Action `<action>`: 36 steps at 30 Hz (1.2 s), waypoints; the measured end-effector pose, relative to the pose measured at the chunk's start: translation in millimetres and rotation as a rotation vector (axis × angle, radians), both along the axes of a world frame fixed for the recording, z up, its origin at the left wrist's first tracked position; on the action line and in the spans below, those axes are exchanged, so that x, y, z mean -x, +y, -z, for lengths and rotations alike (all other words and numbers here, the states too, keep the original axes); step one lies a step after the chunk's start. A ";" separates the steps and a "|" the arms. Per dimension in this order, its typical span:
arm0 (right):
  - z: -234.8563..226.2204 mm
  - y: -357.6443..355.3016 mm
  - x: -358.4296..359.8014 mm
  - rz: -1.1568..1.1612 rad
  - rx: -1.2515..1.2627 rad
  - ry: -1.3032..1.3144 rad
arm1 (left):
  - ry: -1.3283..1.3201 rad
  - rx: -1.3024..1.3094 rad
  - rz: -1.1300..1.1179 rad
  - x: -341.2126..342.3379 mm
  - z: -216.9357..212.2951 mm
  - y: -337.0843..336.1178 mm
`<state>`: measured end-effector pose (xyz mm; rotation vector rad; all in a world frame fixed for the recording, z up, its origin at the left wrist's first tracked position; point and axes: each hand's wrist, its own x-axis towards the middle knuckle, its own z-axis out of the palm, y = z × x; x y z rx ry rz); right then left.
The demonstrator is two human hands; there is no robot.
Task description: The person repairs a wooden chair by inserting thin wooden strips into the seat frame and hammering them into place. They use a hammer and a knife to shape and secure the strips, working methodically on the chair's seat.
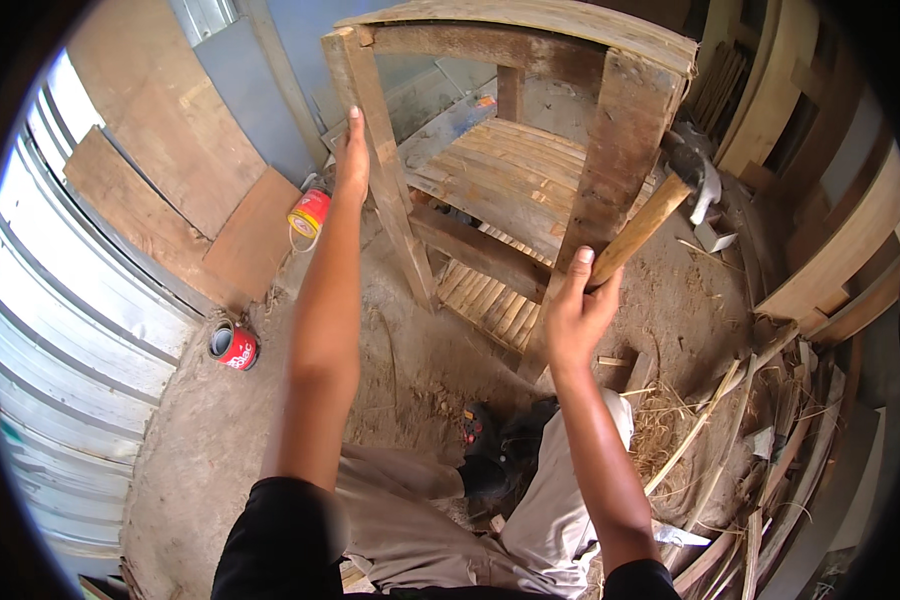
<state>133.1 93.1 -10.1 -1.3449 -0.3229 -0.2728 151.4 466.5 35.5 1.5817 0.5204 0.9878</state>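
Observation:
A rough wooden table [638, 130] with board legs and a slatted lower shelf stands in front of me, tilted in view. My left hand [352, 165] grips its left leg [368, 120]; the thumb points up along the wood and the other fingers are mostly hidden. In my right hand [582, 315] is a claw hammer [642, 228], its wooden handle slanting up to the right. The metal head lies just outside the right leg [610, 160]. This hand is close against that leg, and I cannot tell whether it also presses on it.
A red and yellow can [310, 212] and an open red can [234, 346] stand at the left, near leaning plywood sheets [160, 110] and a corrugated metal wall [80, 370]. Wood offcuts [770, 470] and shavings litter the right. Boards [840, 240] lean at the far right.

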 end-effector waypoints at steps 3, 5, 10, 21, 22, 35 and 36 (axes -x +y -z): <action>8.1 24.5 -7.7 0.174 -0.045 -0.134 | 0.000 0.098 -0.035 0.3 4.8 -3.5; 9.9 33.8 -13.2 0.271 -0.043 -0.211 | -0.021 0.056 -0.008 3.8 7.7 -8.9; -1.7 42.4 -20.1 0.407 -0.039 -0.272 | -0.010 0.003 -0.059 14.6 0.9 -26.4; 10.6 -41.2 -122.6 0.364 0.014 -0.199 | -0.099 -0.177 -0.099 59.0 10.5 -112.1; 10.5 -48.8 -145.1 0.345 0.008 -0.247 | -0.202 -0.133 -0.056 58.5 10.1 -129.3; 25.8 -144.7 -224.8 0.285 0.250 0.077 | 0.020 -0.071 0.351 78.3 39.1 -256.5; 32.5 -136.1 -195.0 0.261 0.225 -0.052 | 0.055 0.051 0.493 75.3 40.4 -248.5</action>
